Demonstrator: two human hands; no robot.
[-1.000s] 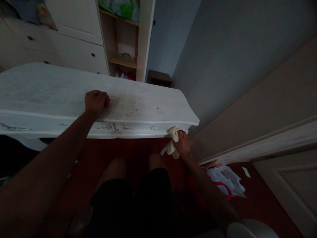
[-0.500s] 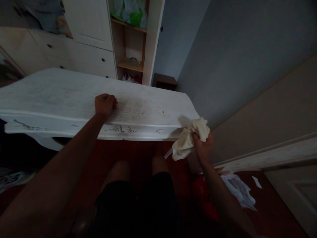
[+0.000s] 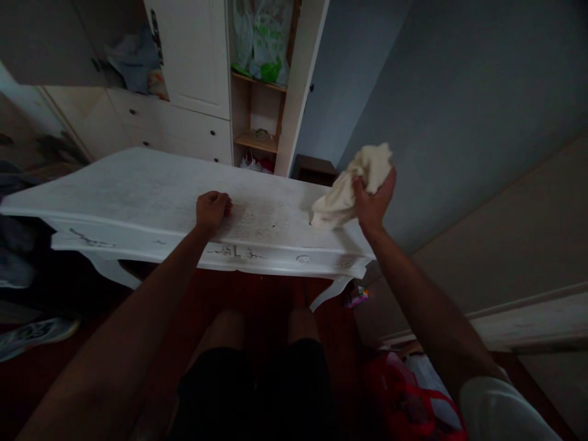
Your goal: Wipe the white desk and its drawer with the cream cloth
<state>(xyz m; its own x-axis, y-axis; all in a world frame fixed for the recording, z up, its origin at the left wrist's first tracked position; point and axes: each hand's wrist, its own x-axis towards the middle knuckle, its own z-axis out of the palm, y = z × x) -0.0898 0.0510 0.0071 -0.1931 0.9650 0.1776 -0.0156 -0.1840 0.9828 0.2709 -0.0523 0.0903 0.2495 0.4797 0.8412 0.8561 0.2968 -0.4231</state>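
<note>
The cloth (image 3: 356, 184), cream and crumpled, is bunched in my right grip (image 3: 373, 205), which is clenched around its upper part, palm turned toward the bench, fingers wrapped over the top of the wad. It sits above the far right end of the bench (image 3: 138, 190). Its long axis runs from my fingertips at the upper right down to the left, and the loose lower end hangs close to the top; I cannot tell whether it touches. My left grip (image 3: 211, 210) is closed into a fist with nothing in it and rests on the bench top near the front edge, well apart from the cloth. The bench is white, worn and smudged with dark marks. Behind it stands a pale wardrobe (image 3: 193, 55) with plastic bags (image 3: 260, 37) on an open shelf. A grey-blue wall (image 3: 459, 92) is at the right, and dark red floor (image 3: 257, 294) lies below.
</note>
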